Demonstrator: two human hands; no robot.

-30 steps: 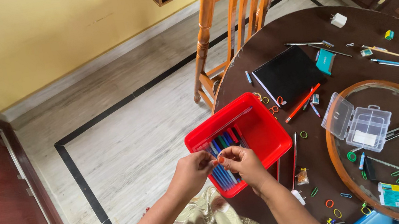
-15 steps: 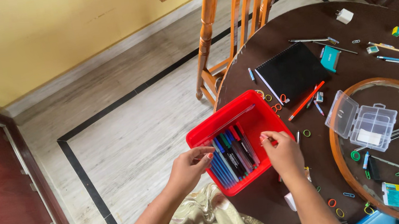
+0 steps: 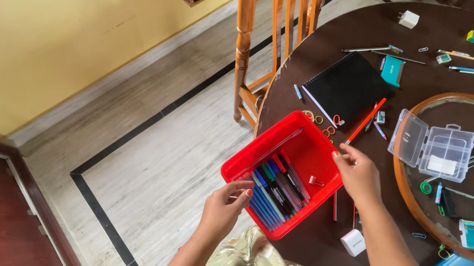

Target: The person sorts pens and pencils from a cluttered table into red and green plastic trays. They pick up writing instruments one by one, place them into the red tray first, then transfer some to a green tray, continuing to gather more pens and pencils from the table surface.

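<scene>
A red plastic bin sits at the near left edge of the round dark table. Several blue, green, black and red pens lie side by side in it, with a small red binder clip next to them. My left hand pinches the bin's near left rim, fingertips by the pen ends. Palm down, my right hand rests on the table just outside the bin's right rim, and nothing shows in it. An orange pencil lies just beyond its fingers.
A black notebook lies behind the bin, and an open clear compartment box sits on the table's glass inset. Pens, rubber bands and paper clips are scattered around. A wooden chair stands at the far side. A white eraser lies near my right forearm.
My hands were together over the pens, then parted. The right hand moved right, past the bin's rim onto the table, and a small clip now lies in the bin. The left hand stayed.
</scene>
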